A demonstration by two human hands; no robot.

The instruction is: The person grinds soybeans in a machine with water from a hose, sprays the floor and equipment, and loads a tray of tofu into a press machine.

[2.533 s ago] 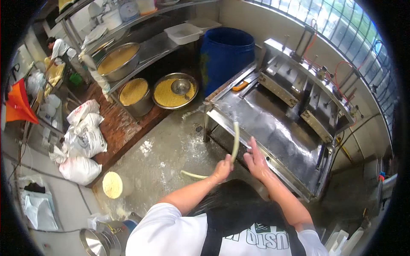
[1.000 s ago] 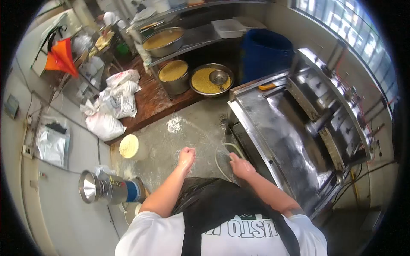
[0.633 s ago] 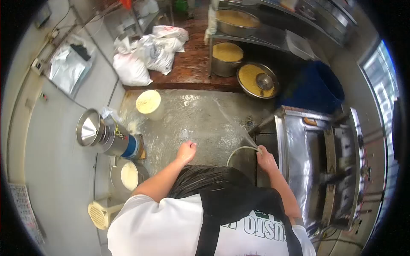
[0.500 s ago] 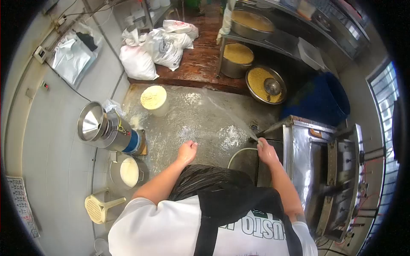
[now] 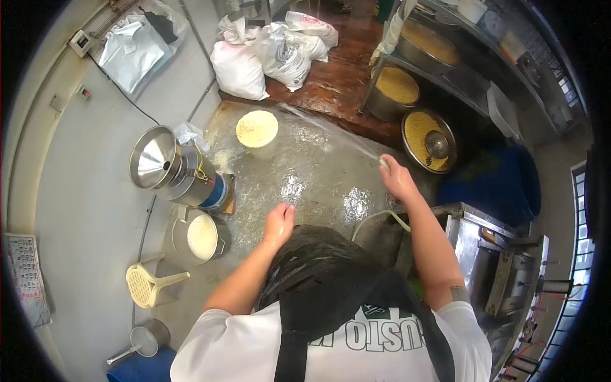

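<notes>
A pale hose [image 5: 374, 217] runs up from the floor to my right hand [image 5: 400, 181], which is closed around its end. From there a thin jet of water [image 5: 331, 129] shoots up-left and meets the floor near the edge of the reddish-brown raised floor. My left hand [image 5: 279, 226] is curled into a fist over the wet grey floor [image 5: 318, 184], with nothing showing in it. A white bucket [image 5: 262, 151] heaped with pale yellow crumbly stuff stands ahead of my left hand.
On the left stand a steel grinding machine with a funnel [image 5: 154, 157], a metal pot [image 5: 222, 245] and a cream stool [image 5: 141, 286]. White bags [image 5: 237, 70] sit on the raised floor. To the right are a basin of yellow grains [image 5: 418, 130], a blue barrel [image 5: 493, 191] and steel equipment [image 5: 474, 239].
My right hand has moved forward with the hose, and the jet now points more to the left. The view has shifted, while my left hand stays a fist.
</notes>
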